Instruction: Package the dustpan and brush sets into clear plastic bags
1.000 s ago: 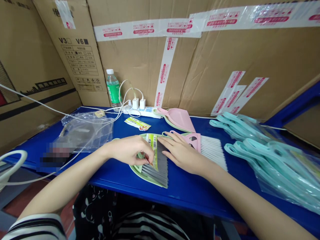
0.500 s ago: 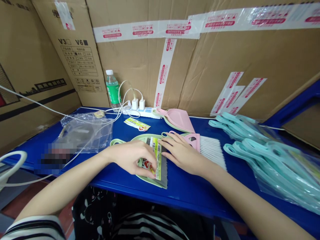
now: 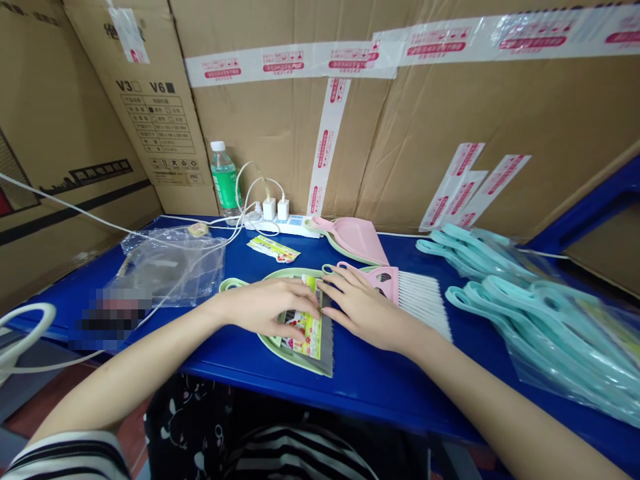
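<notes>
A green dustpan (image 3: pixel 265 340) lies near the front edge of the blue table, with a grey-bristled brush (image 3: pixel 327 340) lying in it. A yellow printed card (image 3: pixel 314 343) rests over the bristles. My left hand (image 3: pixel 273 308) is over the card with its thumb and fingers apart, fingertips on or just above it; the palm hides part of the dustpan. My right hand (image 3: pixel 373 312) lies flat with fingers spread, its fingertips at the card's right side. Beneath and beyond it is a pink brush (image 3: pixel 393 283) with white bristles, its handle partly covered.
Behind lie a pink dustpan (image 3: pixel 357 237) and another yellow card (image 3: pixel 273 249). Bagged turquoise dustpans (image 3: pixel 545 320) fill the right side. On the left are a clear plastic bag (image 3: pixel 175 267) and white cables. A bottle (image 3: pixel 225 183) and power strip (image 3: pixel 295 225) stand against the cardboard.
My left hand has loosened from a pinch at the card's left edge, and its fingers now spread over the card, which lies flatter. My right hand has hardly moved.
</notes>
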`<state>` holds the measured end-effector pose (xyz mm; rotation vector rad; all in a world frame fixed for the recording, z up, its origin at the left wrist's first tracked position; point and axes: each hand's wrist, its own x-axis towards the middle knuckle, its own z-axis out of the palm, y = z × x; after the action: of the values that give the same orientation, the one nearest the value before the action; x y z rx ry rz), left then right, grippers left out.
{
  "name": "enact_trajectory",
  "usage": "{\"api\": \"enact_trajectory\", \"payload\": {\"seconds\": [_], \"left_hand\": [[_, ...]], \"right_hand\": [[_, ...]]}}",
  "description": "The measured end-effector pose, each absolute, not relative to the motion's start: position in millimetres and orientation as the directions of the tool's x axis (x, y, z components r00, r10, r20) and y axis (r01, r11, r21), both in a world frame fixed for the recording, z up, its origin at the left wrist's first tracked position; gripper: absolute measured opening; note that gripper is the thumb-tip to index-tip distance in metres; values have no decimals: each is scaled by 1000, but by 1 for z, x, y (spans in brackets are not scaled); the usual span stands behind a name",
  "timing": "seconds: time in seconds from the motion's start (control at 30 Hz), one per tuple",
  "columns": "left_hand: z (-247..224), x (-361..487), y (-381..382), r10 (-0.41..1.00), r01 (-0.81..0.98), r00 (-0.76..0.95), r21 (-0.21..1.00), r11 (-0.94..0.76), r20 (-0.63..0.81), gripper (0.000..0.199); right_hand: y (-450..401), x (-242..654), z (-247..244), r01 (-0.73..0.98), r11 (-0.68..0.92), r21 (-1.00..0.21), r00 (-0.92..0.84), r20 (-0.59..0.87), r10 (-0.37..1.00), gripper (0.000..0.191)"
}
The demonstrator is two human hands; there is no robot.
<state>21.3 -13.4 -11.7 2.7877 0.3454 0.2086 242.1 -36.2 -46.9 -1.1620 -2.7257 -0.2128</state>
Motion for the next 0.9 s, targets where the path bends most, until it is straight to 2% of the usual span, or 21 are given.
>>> {"api": "enact_trajectory", "payload": {"seconds": [0.27, 0.9], "left_hand": [[-12, 23, -14, 266, 207, 955, 343, -916, 133, 27], [-12, 23, -15, 241, 211, 967, 261, -942, 87, 23]], "right_hand": [[-34, 243, -47, 737, 673, 63, -668, 214, 712, 37], [-30, 248, -47, 818, 566, 104, -575, 206, 792, 33]]}}
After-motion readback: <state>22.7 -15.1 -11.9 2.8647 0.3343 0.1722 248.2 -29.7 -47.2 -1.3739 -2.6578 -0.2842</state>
